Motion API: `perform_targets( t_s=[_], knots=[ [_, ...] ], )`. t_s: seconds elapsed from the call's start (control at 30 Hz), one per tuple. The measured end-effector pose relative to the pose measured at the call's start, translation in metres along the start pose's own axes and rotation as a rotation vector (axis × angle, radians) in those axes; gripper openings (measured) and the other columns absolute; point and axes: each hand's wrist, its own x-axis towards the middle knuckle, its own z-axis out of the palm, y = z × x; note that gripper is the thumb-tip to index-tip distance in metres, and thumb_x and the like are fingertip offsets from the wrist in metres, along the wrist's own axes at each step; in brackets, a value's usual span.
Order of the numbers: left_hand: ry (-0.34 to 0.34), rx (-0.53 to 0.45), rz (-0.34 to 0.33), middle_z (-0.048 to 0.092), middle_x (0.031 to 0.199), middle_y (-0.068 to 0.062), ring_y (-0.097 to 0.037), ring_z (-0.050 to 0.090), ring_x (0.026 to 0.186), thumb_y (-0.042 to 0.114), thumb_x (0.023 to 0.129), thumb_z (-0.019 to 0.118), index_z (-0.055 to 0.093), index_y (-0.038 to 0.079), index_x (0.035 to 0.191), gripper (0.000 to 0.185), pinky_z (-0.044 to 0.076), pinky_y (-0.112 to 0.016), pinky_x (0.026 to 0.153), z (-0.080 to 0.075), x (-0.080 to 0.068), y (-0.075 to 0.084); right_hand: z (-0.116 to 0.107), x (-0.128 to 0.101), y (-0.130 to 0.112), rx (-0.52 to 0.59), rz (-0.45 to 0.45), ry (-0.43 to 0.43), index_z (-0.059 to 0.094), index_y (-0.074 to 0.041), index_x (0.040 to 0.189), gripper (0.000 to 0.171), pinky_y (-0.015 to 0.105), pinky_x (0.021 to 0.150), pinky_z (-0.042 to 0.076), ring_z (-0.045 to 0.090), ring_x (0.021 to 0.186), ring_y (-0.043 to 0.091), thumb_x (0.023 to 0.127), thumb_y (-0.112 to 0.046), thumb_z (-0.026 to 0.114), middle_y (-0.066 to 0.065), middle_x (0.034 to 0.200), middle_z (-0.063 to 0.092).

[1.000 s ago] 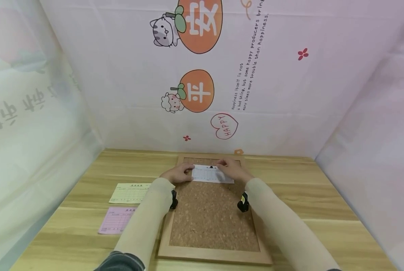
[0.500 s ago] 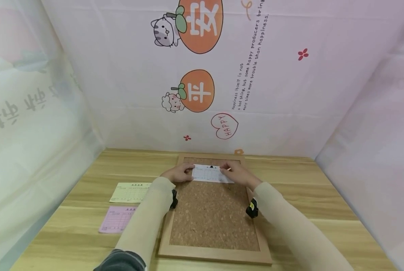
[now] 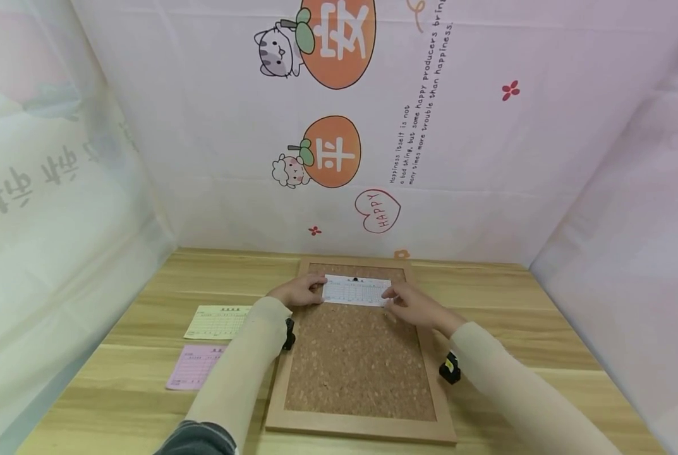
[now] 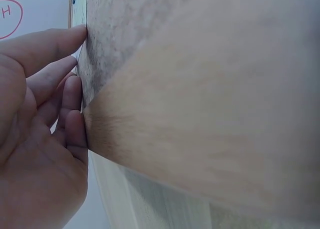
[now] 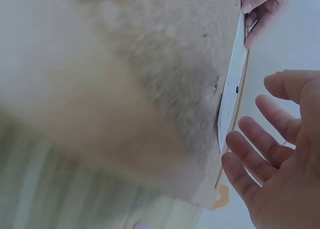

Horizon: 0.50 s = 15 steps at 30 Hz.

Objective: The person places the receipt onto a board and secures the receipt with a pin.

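A white printed slip lies flat across the far end of the cork board, pinned by a black pushpin at its top edge.

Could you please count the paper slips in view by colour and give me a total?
White paper slip pinned at the top of the cork board: 1
Pale yellow paper slip on the wooden table: 1
Pink paper slip on the wooden table: 1
Total: 3
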Motion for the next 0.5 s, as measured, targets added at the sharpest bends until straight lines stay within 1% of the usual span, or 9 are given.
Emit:
perform_targets(
  t_s=[0.07,0.1,0.17,0.2,0.27,0.33,0.43,0.5],
  knots=[
    [-0.005,-0.016,-0.001,0.041,0.094,-0.013,-0.022,0.038,0.085,0.004,0.099,0.059,0.035,-0.008,0.151,0.059,0.033,-0.034,0.078,0.000,0.000,-0.001,-0.002,-0.007,0.002,0.000,0.000,-0.019,0.059,0.007,0.124,0.028,0.054,0.095,0.050,0.057,0.115,0.043,0.101,-0.009,0.058,0.024,0.127,0.057],
    [-0.007,-0.022,-0.001,0.043,0.096,-0.014,-0.022,0.039,0.086,0.004,0.099,0.059,0.035,-0.007,0.151,0.059,0.033,-0.034,0.079,0.000,0.000,-0.001,-0.003,-0.012,0.003,0.004,0.004,-0.030,0.058,0.007,0.126,0.030,0.055,0.096,0.050,0.056,0.116,0.043,0.100,-0.009,0.060,0.025,0.128,0.057],
    [0.003,-0.021,-0.002,0.050,0.111,-0.016,-0.022,0.043,0.096,0.005,0.099,0.060,0.036,-0.007,0.151,0.058,0.037,-0.035,0.084,0.001,0.000,-0.003,-0.005,-0.021,0.005,-0.001,-0.011,-0.047,0.057,0.006,0.128,0.033,0.056,0.095,0.049,0.056,0.116,0.043,0.099,-0.010,0.063,0.025,0.127,0.056],
    [0.005,-0.031,0.002,0.051,0.118,-0.019,-0.024,0.045,0.100,0.005,0.098,0.059,0.036,-0.008,0.150,0.058,0.038,-0.036,0.087,0.001,0.000,-0.003,-0.006,-0.025,0.006,-0.005,-0.018,-0.056,0.057,0.006,0.130,0.036,0.056,0.096,0.049,0.055,0.116,0.043,0.099,-0.010,0.064,0.025,0.127,0.056],
    [0.017,-0.049,0.002,0.048,0.138,-0.021,-0.027,0.046,0.116,0.005,0.099,0.058,0.037,-0.007,0.150,0.057,0.039,-0.039,0.099,0.002,0.000,-0.005,-0.007,-0.035,0.008,-0.022,-0.018,-0.060,0.057,0.003,0.132,0.041,0.056,0.097,0.047,0.055,0.116,0.040,0.097,-0.014,0.068,0.022,0.126,0.055],
    [0.035,-0.083,0.000,0.044,0.148,-0.022,-0.030,0.044,0.128,0.006,0.099,0.057,0.038,-0.006,0.150,0.056,0.037,-0.045,0.108,0.003,-0.001,-0.005,-0.008,-0.046,0.010,-0.056,-0.006,-0.059,0.056,0.001,0.135,0.046,0.058,0.100,0.044,0.052,0.120,0.039,0.096,-0.018,0.070,0.020,0.130,0.053],
    [0.053,-0.141,-0.023,0.044,0.148,-0.023,-0.034,0.043,0.133,0.008,0.101,0.055,0.040,-0.003,0.151,0.053,0.035,-0.050,0.111,0.002,-0.003,-0.005,-0.008,-0.060,0.014,-0.121,0.015,-0.054,0.055,-0.001,0.139,0.053,0.062,0.107,0.037,0.044,0.131,0.044,0.095,-0.025,0.071,0.023,0.143,0.047],
    [0.060,-0.168,-0.041,0.045,0.147,-0.022,-0.035,0.043,0.133,0.009,0.101,0.054,0.040,-0.002,0.151,0.052,0.036,-0.050,0.111,0.002,-0.004,-0.004,-0.008,-0.068,0.017,-0.149,0.027,-0.052,0.053,-0.001,0.141,0.057,0.065,0.109,0.031,0.036,0.137,0.048,0.096,-0.029,0.071,0.025,0.150,0.040]
  ],
)
